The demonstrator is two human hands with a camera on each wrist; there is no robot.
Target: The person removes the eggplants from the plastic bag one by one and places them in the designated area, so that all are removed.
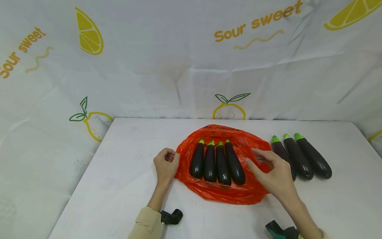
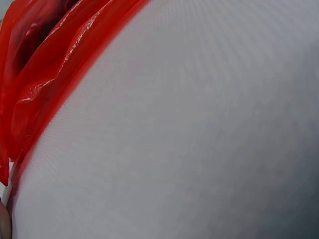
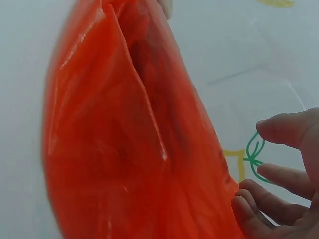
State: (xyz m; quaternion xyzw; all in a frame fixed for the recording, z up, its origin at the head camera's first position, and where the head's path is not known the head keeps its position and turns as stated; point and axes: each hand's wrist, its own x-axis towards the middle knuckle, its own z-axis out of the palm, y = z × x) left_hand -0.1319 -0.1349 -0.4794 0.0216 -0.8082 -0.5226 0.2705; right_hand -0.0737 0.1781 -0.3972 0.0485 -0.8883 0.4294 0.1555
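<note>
A red plastic bag (image 1: pixel 253 192) with dark lettering lies spread open. Several dark eggplants (image 1: pixel 210 166) with green stems rest side by side in it. My left hand (image 1: pixel 166 166) pinches the bag's left edge, its fingers curled. In the left wrist view only a sliver of a finger (image 2: pixel 5 221) shows beside the red plastic (image 2: pixel 37 104). Over the bag's right side, my right hand (image 1: pixel 276 172) has its thumb and fingers apart with nothing between them. The right wrist view shows those parted fingers (image 3: pixel 274 199) right by the bag's edge.
Three more eggplants (image 1: pixel 313 157) lie on the white table (image 1: pixel 119 172) to the right of the bag, partly behind my right hand. A white cloth (image 1: pixel 143 66) with lemon prints hangs behind the table. Each wrist wears a dark camera mount (image 1: pixel 172 217).
</note>
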